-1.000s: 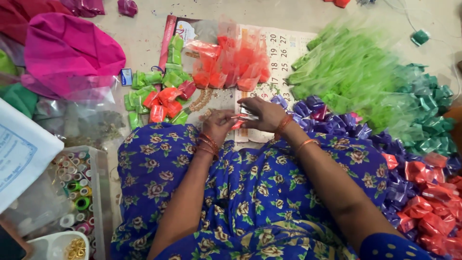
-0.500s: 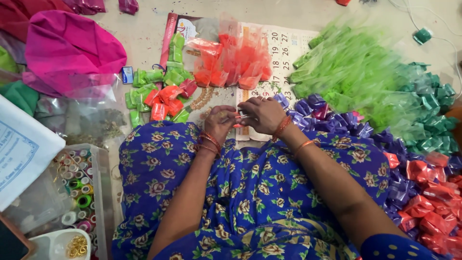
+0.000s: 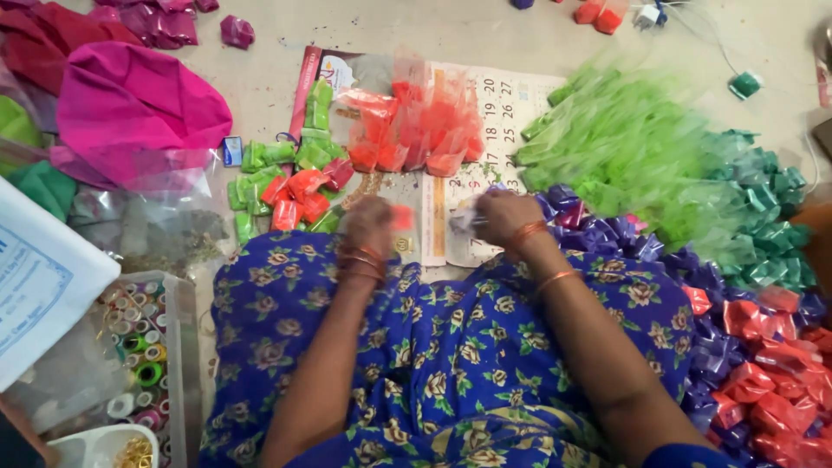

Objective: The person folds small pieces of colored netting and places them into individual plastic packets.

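Hands are mid-frame over my lap: left hand (image 3: 371, 224) pinches a small red plastic packet (image 3: 401, 217), right hand (image 3: 501, 215) is curled round something pale, too blurry to tell what. Judging by the piles, lots look done: purple and red foil packets (image 3: 745, 347) lower right, blurred green sachets (image 3: 641, 156) upper right. Empty orange-tinted clear bags (image 3: 416, 130) top centre look left to do.
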